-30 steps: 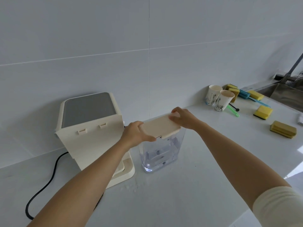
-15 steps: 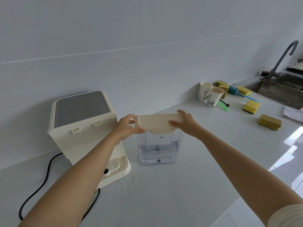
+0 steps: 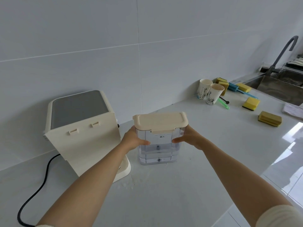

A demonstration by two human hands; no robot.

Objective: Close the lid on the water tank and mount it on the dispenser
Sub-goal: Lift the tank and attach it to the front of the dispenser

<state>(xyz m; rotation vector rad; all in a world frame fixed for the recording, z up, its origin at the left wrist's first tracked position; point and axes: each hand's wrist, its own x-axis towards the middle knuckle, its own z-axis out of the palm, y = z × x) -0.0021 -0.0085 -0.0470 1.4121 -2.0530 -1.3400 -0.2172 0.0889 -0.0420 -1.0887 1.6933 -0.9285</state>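
Left hand (image 3: 134, 141) clamped on the left wall of the water tank (image 3: 159, 145), thumb across the front face; right hand (image 3: 190, 138) gripping the right wall the same way. Between both palms: clear tank, upright on the counter (image 3: 164, 194), long axis left to right, part full of water, cream lid (image 3: 159, 122) seated flat on top. Just left, near the left hand: dispenser (image 3: 82, 128), cream, back panel with two clips facing the tank, base beside it. Probably next: lifting and carrying leftward onto that base
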